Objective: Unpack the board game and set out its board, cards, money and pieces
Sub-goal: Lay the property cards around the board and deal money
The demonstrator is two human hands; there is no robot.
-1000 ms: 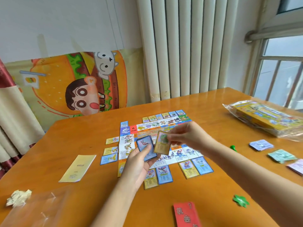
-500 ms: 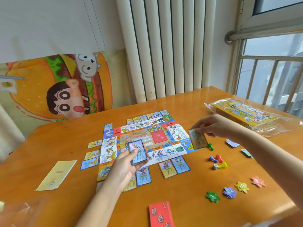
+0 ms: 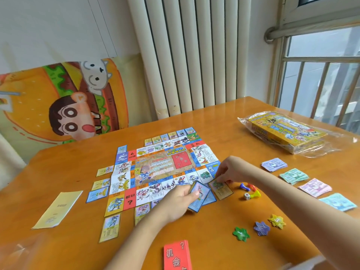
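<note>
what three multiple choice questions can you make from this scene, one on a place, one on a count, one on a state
1. Where does the wrapped game box lie on the table?
A. far right corner
B. middle
C. near left edge

2. How many money stacks lie to the right of the right forearm?
A. two
B. four
C. six

3. What do the hands hold?
A. left hand a card stack, right hand one tan card
B. nothing
C. a pair of scissors

Key: 1 A, it sits by the window; 2 B, purple, green, pink and blue piles show; 3 A, the fingers of both curl on cards.
</note>
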